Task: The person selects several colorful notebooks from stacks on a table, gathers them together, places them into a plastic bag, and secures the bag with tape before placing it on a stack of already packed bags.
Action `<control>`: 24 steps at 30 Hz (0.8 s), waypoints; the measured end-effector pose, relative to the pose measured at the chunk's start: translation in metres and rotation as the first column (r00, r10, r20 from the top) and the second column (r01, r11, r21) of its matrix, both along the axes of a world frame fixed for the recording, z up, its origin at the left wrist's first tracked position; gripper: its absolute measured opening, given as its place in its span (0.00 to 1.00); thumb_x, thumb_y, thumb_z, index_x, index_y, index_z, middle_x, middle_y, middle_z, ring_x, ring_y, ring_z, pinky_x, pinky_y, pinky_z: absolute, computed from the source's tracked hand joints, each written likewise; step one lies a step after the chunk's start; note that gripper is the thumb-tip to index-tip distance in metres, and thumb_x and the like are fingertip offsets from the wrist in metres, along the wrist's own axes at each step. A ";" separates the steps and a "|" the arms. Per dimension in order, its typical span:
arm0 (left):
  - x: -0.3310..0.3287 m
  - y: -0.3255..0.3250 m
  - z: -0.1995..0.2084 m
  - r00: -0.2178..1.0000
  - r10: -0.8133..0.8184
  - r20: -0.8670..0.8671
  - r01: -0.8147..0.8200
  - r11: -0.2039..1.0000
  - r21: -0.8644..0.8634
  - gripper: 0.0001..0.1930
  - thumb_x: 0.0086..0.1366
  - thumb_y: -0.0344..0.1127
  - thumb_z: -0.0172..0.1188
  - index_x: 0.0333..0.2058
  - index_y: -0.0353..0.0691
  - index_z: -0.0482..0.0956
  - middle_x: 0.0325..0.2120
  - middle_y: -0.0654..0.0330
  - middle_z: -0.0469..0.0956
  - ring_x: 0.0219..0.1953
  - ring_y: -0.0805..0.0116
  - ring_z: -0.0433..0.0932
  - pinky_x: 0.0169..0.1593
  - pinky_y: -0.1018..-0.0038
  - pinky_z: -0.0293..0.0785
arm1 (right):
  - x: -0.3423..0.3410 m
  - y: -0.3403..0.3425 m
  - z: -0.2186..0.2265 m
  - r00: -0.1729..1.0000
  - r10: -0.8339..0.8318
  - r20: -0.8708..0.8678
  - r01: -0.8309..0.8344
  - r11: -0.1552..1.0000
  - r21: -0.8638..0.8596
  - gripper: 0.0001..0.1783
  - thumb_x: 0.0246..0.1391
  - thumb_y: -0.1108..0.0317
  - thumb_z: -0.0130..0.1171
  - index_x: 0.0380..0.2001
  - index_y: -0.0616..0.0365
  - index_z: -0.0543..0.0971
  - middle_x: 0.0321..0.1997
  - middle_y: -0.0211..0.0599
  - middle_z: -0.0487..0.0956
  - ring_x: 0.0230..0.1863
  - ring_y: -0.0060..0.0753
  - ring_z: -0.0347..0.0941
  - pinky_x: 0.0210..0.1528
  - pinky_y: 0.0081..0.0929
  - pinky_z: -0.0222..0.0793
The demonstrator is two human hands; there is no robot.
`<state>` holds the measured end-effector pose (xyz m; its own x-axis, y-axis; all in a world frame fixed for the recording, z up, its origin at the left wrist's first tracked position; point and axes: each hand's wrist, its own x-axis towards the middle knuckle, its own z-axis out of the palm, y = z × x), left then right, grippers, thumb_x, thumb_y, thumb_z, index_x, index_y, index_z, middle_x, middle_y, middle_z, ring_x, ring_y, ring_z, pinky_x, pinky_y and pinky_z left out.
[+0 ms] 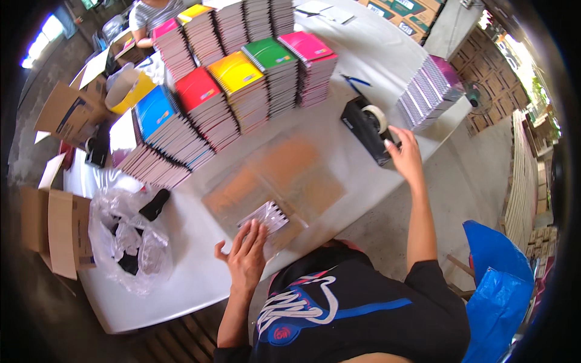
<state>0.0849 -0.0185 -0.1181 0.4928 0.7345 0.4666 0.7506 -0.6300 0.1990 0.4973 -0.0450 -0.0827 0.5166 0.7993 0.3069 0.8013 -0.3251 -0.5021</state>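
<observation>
My left hand (pixel 247 253) rests with fingers stretched out on the lower end of a small clear-wrapped notebook (pixel 268 216) with a black spiral edge. Beneath it lies a transparent plastic sheet (pixel 330 189) over a brown patch on the table. Off to the right, my right hand (pixel 407 158) reaches to the near end of a black tape dispenser (pixel 362 132) carrying a tape roll (pixel 376 117). The thumb and fingers of that hand are apart; whether a tape end touches them is too small to tell.
Tall stacks of spiral notebooks (pixel 236 68) line the white table's (pixel 130 313) far side. A purple-topped stack (pixel 428 91) stands right, near a blue pen (pixel 356 80). At left are a plastic bag (pixel 130 242) and cardboard boxes (pixel 69 227). A person (pixel 154 15) is beyond the stacks.
</observation>
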 end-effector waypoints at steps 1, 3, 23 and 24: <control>0.003 0.001 0.002 1.000 -0.001 -0.003 0.002 1.000 0.006 0.14 0.53 0.32 0.63 0.40 0.52 0.81 0.44 0.69 0.79 0.48 0.76 0.75 0.54 0.62 0.46 | 0.038 -0.002 -0.009 0.993 -0.116 -0.014 0.113 0.984 -0.135 0.24 0.54 0.55 0.58 0.50 0.56 0.72 0.52 0.46 0.70 0.53 0.48 0.66 0.54 0.38 0.63; 0.009 0.003 0.007 1.000 0.000 -0.002 0.000 1.000 0.014 0.12 0.55 0.31 0.61 0.39 0.52 0.82 0.42 0.69 0.80 0.46 0.77 0.77 0.54 0.63 0.46 | 0.098 -0.005 -0.036 0.946 -0.123 -0.300 0.033 0.957 -0.290 0.24 0.53 0.47 0.58 0.44 0.55 0.76 0.45 0.39 0.75 0.49 0.38 0.68 0.48 0.32 0.63; 0.010 0.002 0.013 0.999 -0.003 -0.042 0.002 1.000 -0.020 0.13 0.54 0.32 0.64 0.39 0.50 0.81 0.41 0.68 0.80 0.45 0.75 0.77 0.54 0.63 0.49 | 0.127 -0.020 -0.064 0.081 0.009 -0.997 -0.104 0.995 0.001 0.11 0.51 0.57 0.62 0.33 0.52 0.80 0.44 0.26 0.73 0.44 0.24 0.62 0.50 0.57 0.61; 0.010 0.001 0.014 0.999 0.001 -0.043 -0.001 1.000 -0.015 0.12 0.54 0.32 0.63 0.39 0.50 0.81 0.41 0.69 0.81 0.44 0.75 0.77 0.54 0.63 0.49 | 0.121 -0.029 -0.066 0.014 0.113 -0.994 -0.064 0.992 0.111 0.11 0.51 0.59 0.62 0.34 0.52 0.80 0.45 0.27 0.73 0.46 0.24 0.63 0.50 0.60 0.61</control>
<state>0.0951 -0.0170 -0.1045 0.5112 0.7419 0.4339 0.7592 -0.6264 0.1766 0.6178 -0.0740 -0.1490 0.2623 0.8698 -0.4179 -0.4695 -0.2633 -0.8428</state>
